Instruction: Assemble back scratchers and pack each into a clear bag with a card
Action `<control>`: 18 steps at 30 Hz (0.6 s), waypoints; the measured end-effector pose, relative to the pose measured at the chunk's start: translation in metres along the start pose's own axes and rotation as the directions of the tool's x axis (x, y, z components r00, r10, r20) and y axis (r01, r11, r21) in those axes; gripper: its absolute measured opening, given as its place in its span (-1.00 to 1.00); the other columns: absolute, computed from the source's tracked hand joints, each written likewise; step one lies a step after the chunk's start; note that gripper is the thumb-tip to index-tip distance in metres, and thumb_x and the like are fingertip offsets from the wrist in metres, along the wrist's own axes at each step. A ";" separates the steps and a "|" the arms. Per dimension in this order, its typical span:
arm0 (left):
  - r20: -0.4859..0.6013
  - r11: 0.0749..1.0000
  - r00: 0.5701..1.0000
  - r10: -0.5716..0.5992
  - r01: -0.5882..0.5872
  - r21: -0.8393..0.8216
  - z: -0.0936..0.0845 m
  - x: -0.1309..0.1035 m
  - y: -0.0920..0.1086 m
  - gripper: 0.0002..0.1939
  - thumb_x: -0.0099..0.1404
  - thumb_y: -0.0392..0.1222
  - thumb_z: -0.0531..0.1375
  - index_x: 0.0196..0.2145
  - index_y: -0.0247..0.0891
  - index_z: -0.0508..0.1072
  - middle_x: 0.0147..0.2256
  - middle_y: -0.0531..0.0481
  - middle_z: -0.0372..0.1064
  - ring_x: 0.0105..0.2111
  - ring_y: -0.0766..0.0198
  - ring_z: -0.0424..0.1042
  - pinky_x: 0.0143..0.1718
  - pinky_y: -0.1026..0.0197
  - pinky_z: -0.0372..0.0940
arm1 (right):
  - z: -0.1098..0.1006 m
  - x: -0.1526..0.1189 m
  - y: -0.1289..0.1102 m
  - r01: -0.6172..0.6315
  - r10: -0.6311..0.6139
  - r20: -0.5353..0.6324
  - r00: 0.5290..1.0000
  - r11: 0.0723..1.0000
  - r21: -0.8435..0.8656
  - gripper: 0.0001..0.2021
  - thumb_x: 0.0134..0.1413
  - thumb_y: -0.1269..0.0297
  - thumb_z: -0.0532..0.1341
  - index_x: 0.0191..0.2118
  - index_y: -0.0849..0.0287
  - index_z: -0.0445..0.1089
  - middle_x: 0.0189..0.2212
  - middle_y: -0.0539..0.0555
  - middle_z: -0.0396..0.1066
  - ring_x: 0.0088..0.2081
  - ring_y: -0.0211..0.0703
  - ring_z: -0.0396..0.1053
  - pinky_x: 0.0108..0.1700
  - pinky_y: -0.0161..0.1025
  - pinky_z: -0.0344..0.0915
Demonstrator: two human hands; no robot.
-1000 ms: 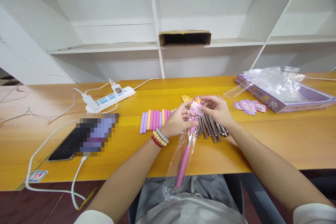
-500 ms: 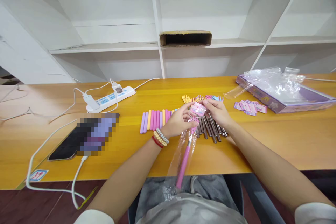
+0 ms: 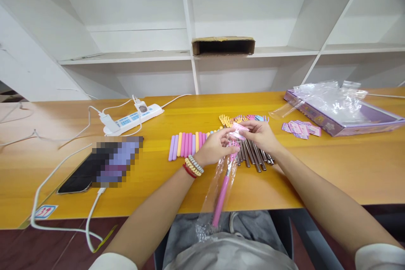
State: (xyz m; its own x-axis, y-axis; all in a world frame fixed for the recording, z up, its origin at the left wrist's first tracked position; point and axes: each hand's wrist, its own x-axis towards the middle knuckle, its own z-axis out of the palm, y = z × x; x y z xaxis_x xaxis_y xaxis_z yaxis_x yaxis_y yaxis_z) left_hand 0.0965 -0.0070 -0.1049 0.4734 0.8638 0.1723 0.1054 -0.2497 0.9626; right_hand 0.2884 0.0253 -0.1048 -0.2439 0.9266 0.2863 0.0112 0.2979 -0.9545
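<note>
A clear plastic bag (image 3: 209, 202) hangs from my left hand (image 3: 217, 147), whose fingers are closed on its upper end. Inside the bag lies a back scratcher (image 3: 221, 198) with a pink handle and a pink claw head. My right hand (image 3: 261, 135) pinches a small pink printed card (image 3: 238, 130) at the top of the bag, close to my left fingertips. Behind my hands are several metal scratcher rods (image 3: 257, 158) with yellow, purple, pink and blue claw heads (image 3: 226, 120). Left of them, a row of coloured handles (image 3: 186, 143) is partly hidden by my left hand.
Loose printed cards (image 3: 302, 129) lie to the right. Beyond them, clear bags (image 3: 335, 97) rest on a purple box lid (image 3: 351, 128). On the left are a power strip (image 3: 133, 119) with cables and a phone (image 3: 82, 168). A cardboard box (image 3: 223, 39) sits on the white shelf.
My right hand has shifted slightly left, its fingers closing further over the card, which has tilted. The bag and my left hand have hardly moved.
</note>
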 end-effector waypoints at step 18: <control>-0.001 0.999 0.999 -0.035 0.035 -0.016 0.000 -0.001 0.001 -0.37 0.05 -0.16 0.32 0.07 -0.31 0.25 -0.27 -0.08 0.32 -0.33 0.33 0.34 -0.33 0.20 0.33 | 0.002 -0.003 0.008 0.028 -0.021 0.117 0.993 0.998 -0.051 -0.74 -0.11 0.32 0.24 -0.22 0.22 0.34 -0.42 0.01 0.35 -0.48 -0.31 0.24 -0.45 -0.34 0.16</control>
State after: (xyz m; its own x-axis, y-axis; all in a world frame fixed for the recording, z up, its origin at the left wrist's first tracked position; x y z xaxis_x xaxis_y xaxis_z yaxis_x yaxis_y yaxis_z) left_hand 0.0966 -0.0079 -0.1046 0.4685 0.8726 0.1383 0.1077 -0.2118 0.9714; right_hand 0.2872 0.0247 -0.1138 -0.3561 0.8867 0.2949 0.0536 0.3345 -0.9409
